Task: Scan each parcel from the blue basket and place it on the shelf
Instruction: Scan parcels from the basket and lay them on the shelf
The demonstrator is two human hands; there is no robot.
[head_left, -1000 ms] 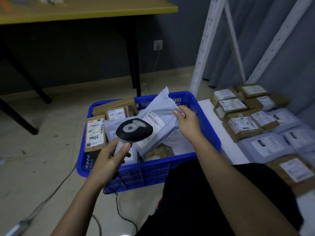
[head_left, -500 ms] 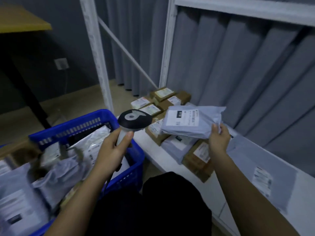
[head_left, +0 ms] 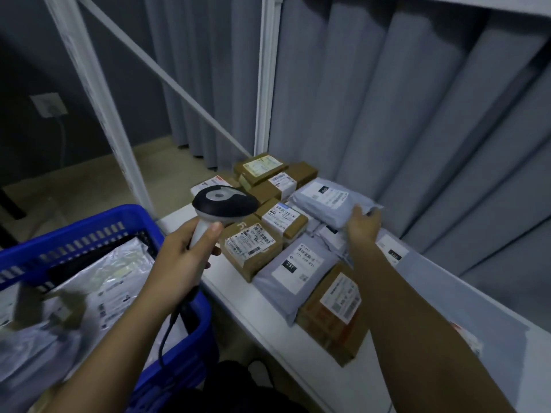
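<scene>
The right hand [head_left: 364, 225] reaches to the far side of the white shelf [head_left: 238, 296] and meets the near right edge of a grey parcel [head_left: 329, 201]; whether its fingers still pinch that edge or have let go, I cannot tell, since the back of the hand hides them. The parcel lies label up on top of other mailers, at the far right of the pile, just in front of the grey curtain [head_left: 417, 114]; it rests on soft, uneven bags rather than on the board, so it may slide toward the curtain and drop behind the shelf, or tip forward if the hand drags it on withdrawal. The left hand [head_left: 182, 257] grasps the handle of the barcode scanner [head_left: 223, 201], its head hovering over the brown boxes [head_left: 253, 245] at the near left of the pile; its cable [head_left: 167, 332] hangs down across the rim of the blue basket [head_left: 59, 234], and a snag there could jerk the scanner or tug the basket. The basket, at the near left, holds more grey parcels, so the job looks unfinished; stacked mailers may also cover each other's labels, making a scanned one hard to tell from an unscanned one.
</scene>
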